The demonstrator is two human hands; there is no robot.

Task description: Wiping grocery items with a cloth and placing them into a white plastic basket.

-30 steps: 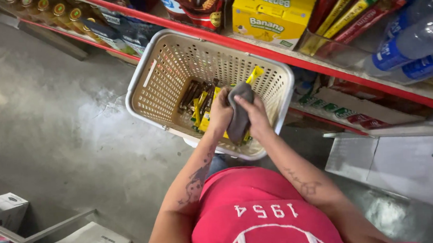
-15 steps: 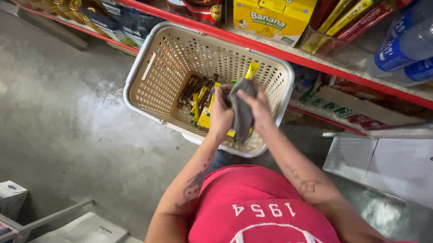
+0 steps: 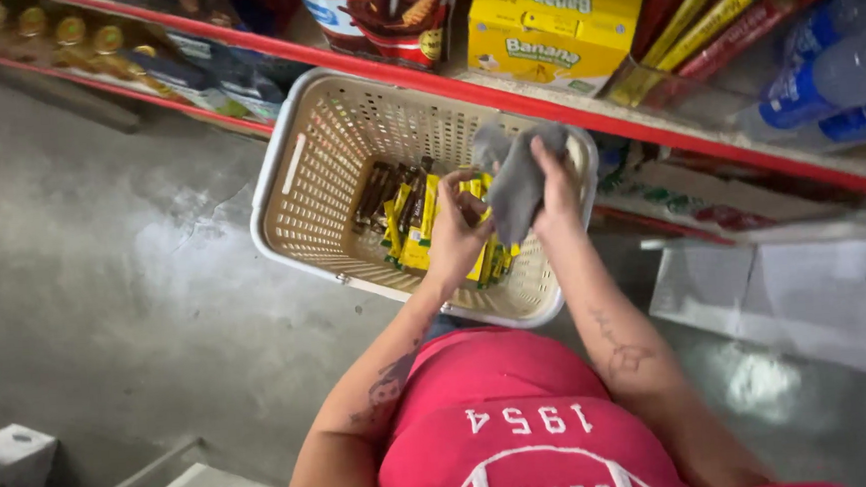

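open basket (image 3: 295,197) top, shelf edge (image 3: 646,125) just above

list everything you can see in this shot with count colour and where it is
beige perforated plastic basket: one, beige, on the floor below the shelf
yellow and brown snack bar packets: many, yellow and dark brown, inside the basket
grey cloth: one, grey, over the basket's right side, in the right hand
red-edged shelf: one, red edge, across the top
yellow cardboard boxes: a few, yellow, on the shelf
clear plastic bottles with blue labels: several, upper right on the shelf
white cartons: a couple, bottom left
grey concrete floor: left side
red shirt: one, bottom centre
left hand: fingers on a yellow packet
right hand: grips the cloth
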